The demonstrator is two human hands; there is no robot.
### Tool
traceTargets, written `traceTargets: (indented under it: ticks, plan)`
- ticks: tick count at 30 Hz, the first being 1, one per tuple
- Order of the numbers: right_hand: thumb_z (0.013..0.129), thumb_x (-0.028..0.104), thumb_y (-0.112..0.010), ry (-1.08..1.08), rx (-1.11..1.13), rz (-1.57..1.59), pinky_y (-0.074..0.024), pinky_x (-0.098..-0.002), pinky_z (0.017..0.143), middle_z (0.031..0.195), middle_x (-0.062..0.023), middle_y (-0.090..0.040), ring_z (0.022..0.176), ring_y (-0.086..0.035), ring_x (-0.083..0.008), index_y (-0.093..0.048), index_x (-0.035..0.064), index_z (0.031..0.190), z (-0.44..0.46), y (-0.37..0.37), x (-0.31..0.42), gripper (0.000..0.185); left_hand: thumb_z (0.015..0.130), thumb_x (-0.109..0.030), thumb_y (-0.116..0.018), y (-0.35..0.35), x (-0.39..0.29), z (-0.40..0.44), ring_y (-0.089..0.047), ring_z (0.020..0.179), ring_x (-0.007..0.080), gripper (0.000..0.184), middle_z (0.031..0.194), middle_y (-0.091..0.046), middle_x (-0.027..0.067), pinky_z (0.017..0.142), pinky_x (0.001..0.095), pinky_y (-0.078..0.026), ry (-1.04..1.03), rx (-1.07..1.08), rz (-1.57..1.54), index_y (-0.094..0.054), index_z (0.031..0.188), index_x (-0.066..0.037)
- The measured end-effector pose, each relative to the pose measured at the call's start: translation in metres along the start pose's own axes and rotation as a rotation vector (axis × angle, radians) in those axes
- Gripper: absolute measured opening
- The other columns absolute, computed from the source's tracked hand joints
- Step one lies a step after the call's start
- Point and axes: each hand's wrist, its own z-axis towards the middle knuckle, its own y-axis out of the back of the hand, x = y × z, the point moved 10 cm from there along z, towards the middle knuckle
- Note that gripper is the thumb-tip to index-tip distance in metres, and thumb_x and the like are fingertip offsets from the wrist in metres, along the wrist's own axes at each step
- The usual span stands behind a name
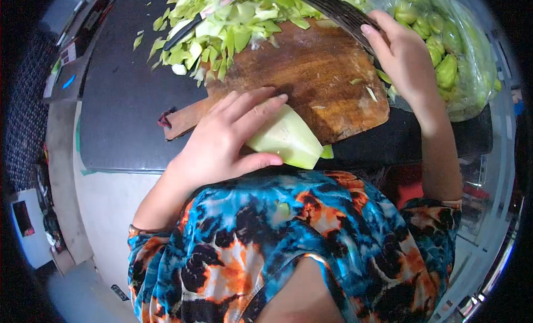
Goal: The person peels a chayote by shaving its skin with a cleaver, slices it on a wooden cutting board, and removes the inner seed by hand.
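Observation:
My left hand is closed around a peeled pale green chayote, its thumb below and its fingers over the top. The chayote is at the near edge of the wooden cutting board. My right hand grips a dark, broad, streaked knife over the far right of the board. Its handle is mostly hidden by the fingers. Beyond the board, green peelings lie in a big heap. A black-handled tool sticks out of the heap, the rest of it partly covered.
A clear plastic bag holding several unpeeled green chayotes stands at the right, close to my right forearm. The board's handle points left on the black table. A small green scrap lies beside the peeled chayote.

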Motion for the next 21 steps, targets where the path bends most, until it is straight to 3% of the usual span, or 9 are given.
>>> traceTargets:
  ticks: [1, 4, 7, 11, 14, 15, 17, 20, 21]
  plan:
    - [0.091, 0.025, -0.055, -0.015, 0.012, 0.080, -0.0490, -0.0406, 0.054, 0.068, -0.0165, -0.061, 0.062, -0.062, -0.0352, -0.054, 0.0039, 0.093, -0.001, 0.003, 0.002, 0.021, 0.067, -0.043, -0.078, 0.003, -0.001, 0.002, -0.054, 0.109, 0.0387, 0.085, 0.123, -0.052, 0.0208, 0.092, 0.0429, -0.044, 0.035, -0.004, -0.033, -0.045, 0.133, -0.002]
    - [0.089, 0.024, -0.062, -0.257, -0.013, 0.256, -0.0437, -0.0276, 0.062, 0.068, -0.0054, -0.057, 0.064, -0.055, -0.0136, -0.058, 0.0003, 0.109, -0.008, 0.011, -0.007, 0.031, 0.064, -0.040, -0.081, 0.008, 0.002, 0.010, -0.057, 0.101, 0.0387, 0.091, 0.115, -0.054, 0.0185, 0.086, 0.0428, -0.047, 0.197, 0.097, 0.009, -0.040, 0.136, -0.002]
    - [0.089, 0.019, -0.063, -0.238, -0.056, 0.458, -0.0418, -0.0241, 0.059, 0.069, -0.0005, -0.058, 0.062, -0.052, -0.0079, -0.058, -0.0001, 0.112, -0.005, 0.013, -0.006, 0.030, 0.059, -0.035, -0.084, 0.003, 0.013, 0.021, -0.059, 0.097, 0.0410, 0.082, 0.108, -0.055, 0.0190, 0.079, 0.0456, -0.049, 0.279, 0.075, 0.139, -0.046, 0.123, -0.003]
    - [0.088, 0.003, -0.059, -0.292, -0.176, 0.912, -0.0378, -0.0189, 0.050, 0.076, 0.0024, -0.055, 0.057, -0.047, -0.0034, -0.049, -0.0022, 0.124, 0.015, 0.023, 0.003, 0.038, 0.059, -0.028, -0.085, 0.004, 0.027, 0.052, -0.059, 0.095, 0.0411, 0.070, 0.102, -0.059, 0.0209, 0.077, 0.0450, -0.050, 0.235, -0.026, 0.157, -0.049, 0.114, -0.003]
    - [0.091, 0.010, -0.056, -0.147, -0.340, 1.007, -0.0452, -0.0213, 0.060, 0.089, -0.0021, -0.061, 0.068, -0.056, -0.0074, -0.048, -0.0036, 0.126, 0.018, 0.028, 0.000, 0.038, 0.062, -0.023, -0.083, 0.004, 0.040, 0.072, -0.062, 0.094, 0.0364, 0.064, 0.097, -0.063, 0.0216, 0.077, 0.0416, -0.051, 0.267, -0.003, 0.105, -0.052, 0.114, -0.002]
    - [0.089, 0.012, -0.064, -0.160, -0.396, 0.918, -0.0388, -0.0201, 0.055, 0.071, 0.0015, -0.058, 0.058, -0.048, -0.0037, -0.057, 0.0018, 0.115, 0.015, 0.011, -0.025, 0.029, 0.062, -0.022, -0.083, 0.004, 0.045, 0.076, -0.063, 0.094, 0.0351, 0.063, 0.098, -0.064, 0.0218, 0.078, 0.0407, -0.051, 0.325, 0.051, 0.028, -0.052, 0.114, -0.001]
    - [0.089, 0.011, -0.064, -0.216, -0.394, 0.852, -0.0374, -0.0190, 0.053, 0.072, 0.0021, -0.059, 0.057, -0.047, -0.0027, -0.057, 0.0017, 0.114, 0.007, -0.001, -0.036, 0.028, 0.064, -0.019, -0.082, 0.001, 0.054, 0.079, -0.065, 0.090, 0.0268, 0.062, 0.098, -0.066, 0.0184, 0.080, 0.0349, -0.050, 0.373, 0.088, -0.046, -0.055, 0.116, 0.000]
    - [0.089, 0.013, -0.065, -0.265, -0.408, 0.868, -0.0360, -0.0189, 0.050, 0.072, 0.0027, -0.059, 0.056, -0.046, -0.0023, -0.059, 0.0005, 0.108, 0.003, -0.015, -0.042, 0.023, 0.063, -0.022, -0.083, 0.000, 0.069, 0.076, -0.066, 0.085, 0.0283, 0.061, 0.089, -0.067, 0.0171, 0.077, 0.0352, -0.051, 0.337, -0.047, -0.277, -0.057, 0.113, 0.001]
    - [0.089, 0.012, -0.065, -0.257, -0.401, 0.853, -0.0360, -0.0187, 0.049, 0.072, 0.0025, -0.059, 0.056, -0.046, -0.0022, -0.059, 0.0001, 0.108, 0.003, -0.014, -0.039, 0.023, 0.065, -0.024, -0.084, -0.004, 0.081, 0.074, -0.065, 0.086, 0.0197, 0.065, 0.091, -0.067, 0.0137, 0.079, 0.0301, -0.051, 0.381, -0.065, -0.353, -0.055, 0.117, 0.003]
